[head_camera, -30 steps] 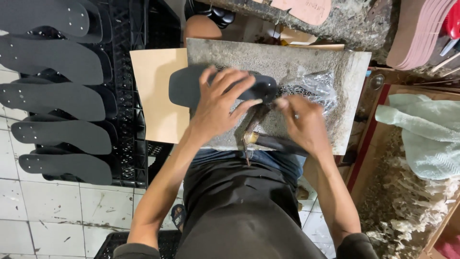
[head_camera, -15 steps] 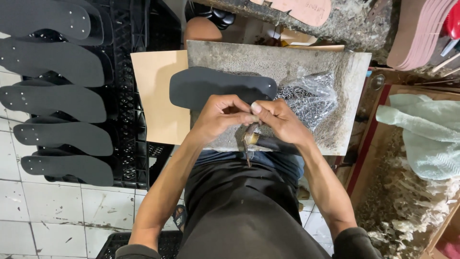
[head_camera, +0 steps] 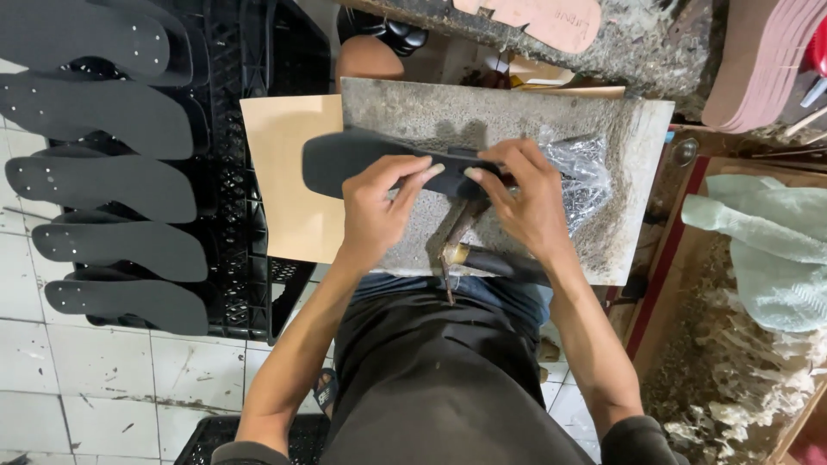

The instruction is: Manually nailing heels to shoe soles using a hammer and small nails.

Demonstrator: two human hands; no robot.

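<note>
Here the left hand [head_camera: 376, 207] and right hand [head_camera: 527, 196] pinch the black sole [head_camera: 345, 159] between them; it looks light, flexible, best held by its edges.

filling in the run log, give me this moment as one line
left hand: pinching black sole | right hand: on the sole's other end | sole over stone slab | tool lying on slab
</note>
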